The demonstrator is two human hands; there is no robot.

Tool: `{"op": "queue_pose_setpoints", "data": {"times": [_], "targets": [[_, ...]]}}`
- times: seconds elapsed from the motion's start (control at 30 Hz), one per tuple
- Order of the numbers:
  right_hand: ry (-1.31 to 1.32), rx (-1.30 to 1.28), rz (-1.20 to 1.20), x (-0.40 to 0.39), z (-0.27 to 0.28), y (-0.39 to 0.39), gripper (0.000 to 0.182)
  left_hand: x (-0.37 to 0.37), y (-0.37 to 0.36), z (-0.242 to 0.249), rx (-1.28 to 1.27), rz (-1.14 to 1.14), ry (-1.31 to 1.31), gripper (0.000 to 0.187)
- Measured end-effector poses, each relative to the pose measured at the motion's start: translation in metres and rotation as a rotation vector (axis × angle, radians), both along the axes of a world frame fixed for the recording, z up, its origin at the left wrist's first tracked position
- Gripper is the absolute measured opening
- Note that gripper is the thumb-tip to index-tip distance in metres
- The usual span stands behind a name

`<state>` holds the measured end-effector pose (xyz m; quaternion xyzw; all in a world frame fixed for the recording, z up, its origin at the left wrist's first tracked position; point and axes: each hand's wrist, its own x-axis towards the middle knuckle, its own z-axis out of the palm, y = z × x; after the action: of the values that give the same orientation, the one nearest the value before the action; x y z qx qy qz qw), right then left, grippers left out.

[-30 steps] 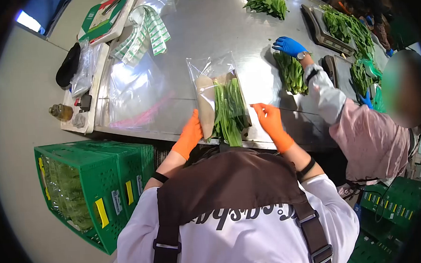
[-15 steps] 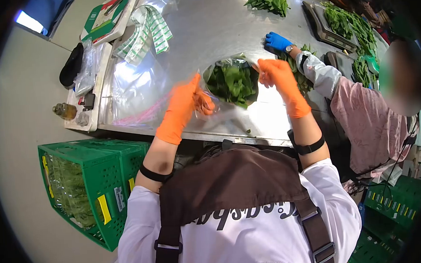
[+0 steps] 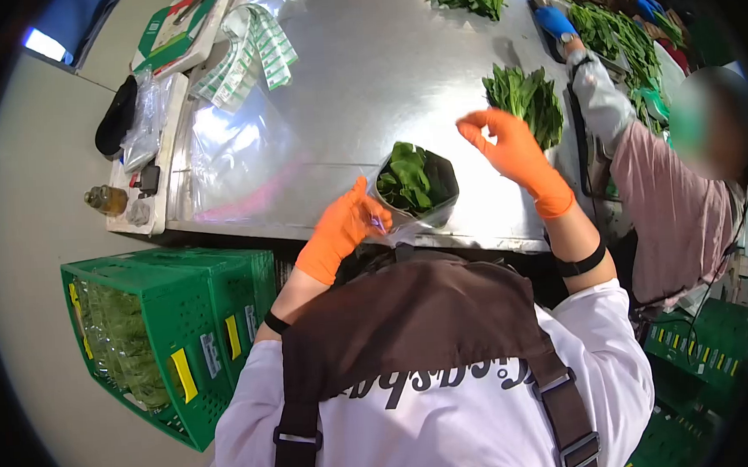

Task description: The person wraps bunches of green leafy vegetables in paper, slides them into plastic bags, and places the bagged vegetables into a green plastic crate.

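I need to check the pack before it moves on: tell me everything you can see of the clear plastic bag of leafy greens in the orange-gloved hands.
The clear plastic bag of dark leafy greens is thin, glossy film, packed with broad green leaves that show through it. It is turned end-on to the camera and held just above the near edge of the shiny steel table. The left orange-gloved hand pinches its film at the lower left corner. The right orange-gloved hand is raised beside it, fingers apart, not touching it.

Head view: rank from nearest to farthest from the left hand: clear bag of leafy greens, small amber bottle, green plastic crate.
From the left hand:
1. Clear bag of leafy greens, touching it, just right.
2. Green plastic crate, lower left, off the table.
3. Small amber bottle, far left.
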<state>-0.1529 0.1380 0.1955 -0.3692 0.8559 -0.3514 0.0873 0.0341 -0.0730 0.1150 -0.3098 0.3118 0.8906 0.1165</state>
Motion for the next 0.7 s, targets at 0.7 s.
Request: {"op": "queue_pose_setpoints", "data": {"times": [0.7], "targets": [[0.139, -0.002, 0.225, 0.057, -0.012, -0.038, 0.03, -0.009, 0.007, -0.008, 0.186, 0.109, 0.133, 0.051]]}}
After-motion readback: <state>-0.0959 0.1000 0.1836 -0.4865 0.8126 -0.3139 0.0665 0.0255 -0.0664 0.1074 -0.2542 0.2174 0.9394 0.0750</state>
